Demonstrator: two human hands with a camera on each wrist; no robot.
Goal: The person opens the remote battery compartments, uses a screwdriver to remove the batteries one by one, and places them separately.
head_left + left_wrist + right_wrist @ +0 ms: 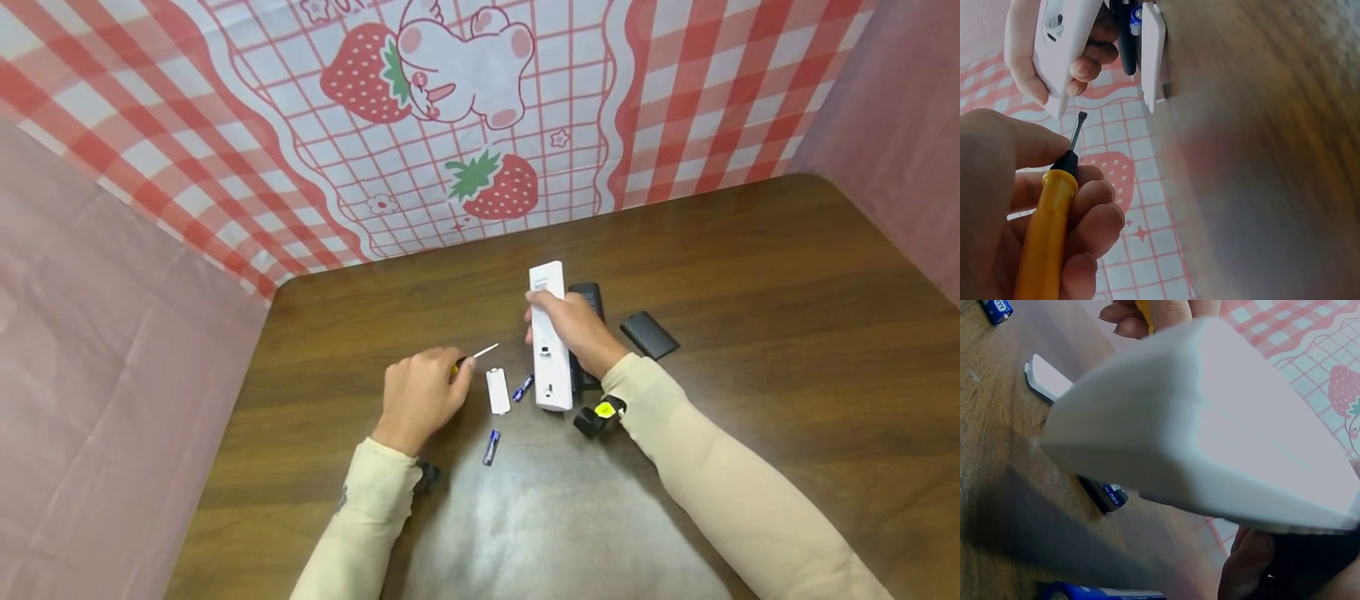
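Observation:
My left hand (420, 396) holds a screwdriver (1047, 225) by its yellow handle, with the fingers curled round it. Its flat metal tip points toward a white remote control (551, 371), apart from it. My right hand (581, 329) grips that remote near its middle, the back facing up and small metal contacts showing. In the head view, a white battery cover (498, 392) lies on the table between the hands. Beside the cover is a blue battery (522, 388), and another blue battery (491, 447) lies nearer to me.
A black remote control (587, 293) lies partly hidden under my right hand and the white remote. To its right is a flat black rectangular piece (650, 335). The wooden table (750, 350) meets a checked strawberry cloth (675, 100) at the back.

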